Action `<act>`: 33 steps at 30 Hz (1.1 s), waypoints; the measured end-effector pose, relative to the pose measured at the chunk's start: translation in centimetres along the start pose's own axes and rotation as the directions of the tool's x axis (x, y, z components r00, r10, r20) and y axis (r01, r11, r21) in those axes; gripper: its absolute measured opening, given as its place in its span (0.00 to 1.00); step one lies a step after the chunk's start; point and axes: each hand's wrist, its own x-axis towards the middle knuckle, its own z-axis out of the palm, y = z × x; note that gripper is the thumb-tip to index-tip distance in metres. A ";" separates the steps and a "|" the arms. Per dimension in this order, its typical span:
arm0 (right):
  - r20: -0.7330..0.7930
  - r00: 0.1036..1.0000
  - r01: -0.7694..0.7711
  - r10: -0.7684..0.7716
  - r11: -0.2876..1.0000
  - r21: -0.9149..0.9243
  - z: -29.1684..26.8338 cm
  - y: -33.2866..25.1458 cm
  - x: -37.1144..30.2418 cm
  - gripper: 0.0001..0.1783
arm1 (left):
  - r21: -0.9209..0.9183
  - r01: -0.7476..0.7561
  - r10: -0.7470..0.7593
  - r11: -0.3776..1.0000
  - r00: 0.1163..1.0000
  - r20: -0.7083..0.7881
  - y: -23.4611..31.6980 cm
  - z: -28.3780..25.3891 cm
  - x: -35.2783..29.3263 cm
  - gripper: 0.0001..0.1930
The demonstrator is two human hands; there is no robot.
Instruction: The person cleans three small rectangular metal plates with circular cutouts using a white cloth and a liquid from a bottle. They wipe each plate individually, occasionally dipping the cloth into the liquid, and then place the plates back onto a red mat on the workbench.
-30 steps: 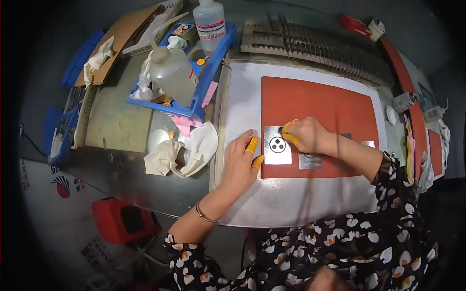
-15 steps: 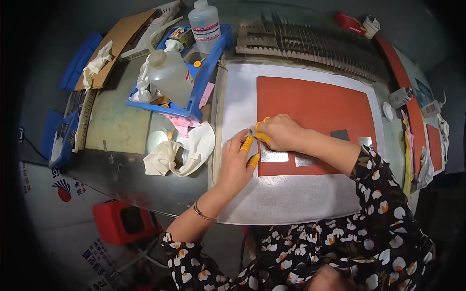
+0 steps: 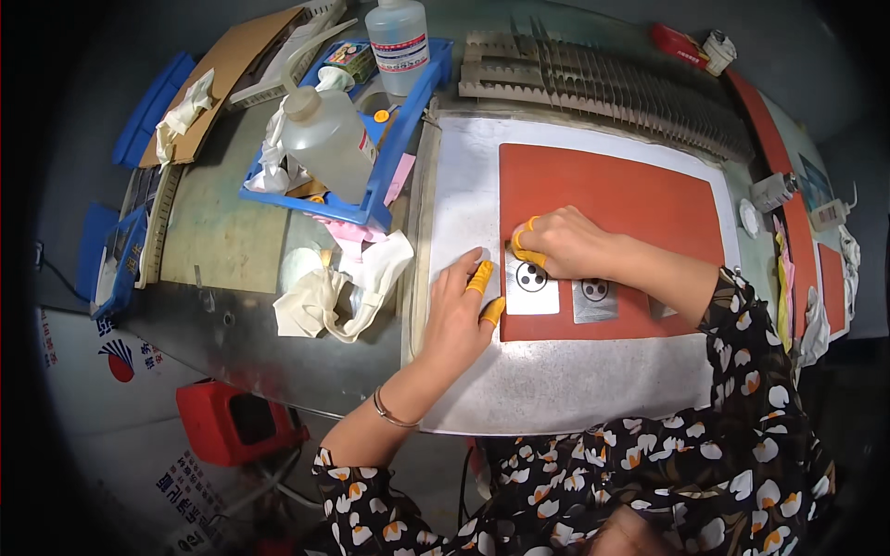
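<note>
My right hand (image 3: pixel 567 243), with yellow finger cots on it, is curled at the upper edge of a silvery square plate (image 3: pixel 533 304). A black ring with dots marks that plate. What the curled fingers hold, if anything, is hidden. Beside it lies a second, similar plate (image 3: pixel 593 309), and my right forearm partly covers a third metal piece (image 3: pixel 660 309). All rest on a reddish-orange mat (image 3: pixel 616 195). My left hand (image 3: pixel 456 310), also in yellow finger cots, lies on the white sheet by the mat's left edge, fingers apart and holding nothing visible.
Left of the sheet, a blue tray (image 3: pixel 400 153) holds a translucent jug (image 3: pixel 329 144) and a white bottle (image 3: pixel 399 46). Crumpled white cloth (image 3: pixel 311 301) lies before it. Behind the mat stands a toothed rack (image 3: pixel 603 88) of thin plates. A small can (image 3: pixel 772 191) stands at right.
My right hand has drawn away from my left fingertips, toward the right, and is now more curled. The marked faces of two plates show more clearly. My left hand has hardly moved.
</note>
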 end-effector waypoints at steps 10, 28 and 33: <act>0.004 0.998 -0.059 0.059 0.997 0.040 -1.2 0.7 -2.1 0.05 | -0.007 0.019 -0.019 1.000 1.000 0.014 0.0 -0.5 0.1 0.21; 0.016 0.997 -0.075 0.074 0.996 0.039 1.5 -4.2 -1.9 0.06 | -0.048 -0.045 0.045 0.998 0.999 -0.021 -0.1 0.3 0.3 0.13; 0.014 0.995 -0.098 0.097 0.992 0.085 2.0 -4.8 -5.1 0.04 | -0.047 -0.042 0.041 0.998 0.998 -0.037 -0.3 -0.1 -0.1 0.15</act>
